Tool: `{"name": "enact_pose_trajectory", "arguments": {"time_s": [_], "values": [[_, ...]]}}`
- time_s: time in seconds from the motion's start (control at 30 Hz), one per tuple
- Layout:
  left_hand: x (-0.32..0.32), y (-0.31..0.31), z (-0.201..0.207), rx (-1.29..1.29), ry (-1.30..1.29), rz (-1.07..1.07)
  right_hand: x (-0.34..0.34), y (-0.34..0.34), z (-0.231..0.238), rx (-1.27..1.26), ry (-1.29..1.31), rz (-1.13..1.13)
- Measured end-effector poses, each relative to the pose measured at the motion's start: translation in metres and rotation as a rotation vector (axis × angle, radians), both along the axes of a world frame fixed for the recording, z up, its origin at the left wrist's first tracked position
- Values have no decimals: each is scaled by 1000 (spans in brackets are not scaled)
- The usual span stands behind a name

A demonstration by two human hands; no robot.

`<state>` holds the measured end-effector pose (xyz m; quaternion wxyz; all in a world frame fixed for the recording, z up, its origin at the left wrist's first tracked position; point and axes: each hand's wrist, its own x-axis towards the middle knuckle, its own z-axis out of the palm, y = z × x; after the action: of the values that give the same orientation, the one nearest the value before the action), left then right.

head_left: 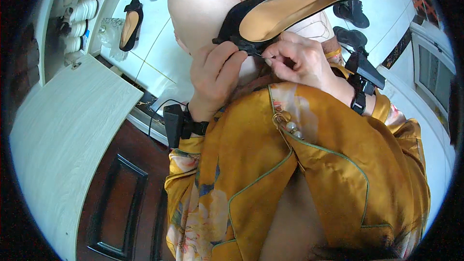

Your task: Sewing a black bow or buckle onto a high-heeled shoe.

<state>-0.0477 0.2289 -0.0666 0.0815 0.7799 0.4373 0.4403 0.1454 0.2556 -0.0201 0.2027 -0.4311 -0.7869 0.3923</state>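
Observation:
A black pointed shoe (pixel 277 17) with a tan insole lies across my bare knees, its toe toward my hands. At the toe sits a dark fabric bow (pixel 247 47). My left hand (pixel 212 77) is closed, pinching the bow from the left. Close by on the other side, my right hand (pixel 309 66) is closed, thumb and forefinger pinching a thin needle (pixel 261 56) against the bow; most of the needle is hidden by the fingers. A fine dark thread (pixel 316 34) curves over my leg to the right of the shoe.
A matching black shoe (pixel 130 25) stands on the tiled floor at the left, beside clear plastic wrap (pixel 111 34). An open cabinet door (pixel 72 130) is at the left, near shelves of white shoes (pixel 79 12). Dark shoes (pixel 352 14) lie at the right.

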Motion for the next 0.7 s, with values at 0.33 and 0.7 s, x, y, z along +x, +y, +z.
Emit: {"name": "enact_pose_trajectory", "arguments": {"time_s": [0.33, 0.7], "values": [[2, 5, -5, -12, -67, -2, -10, 0, 2, -79, -14, -156], [-1, 5, -11, -5, -97, -53, -17, 4, -11, 2, 12, -180]]}}
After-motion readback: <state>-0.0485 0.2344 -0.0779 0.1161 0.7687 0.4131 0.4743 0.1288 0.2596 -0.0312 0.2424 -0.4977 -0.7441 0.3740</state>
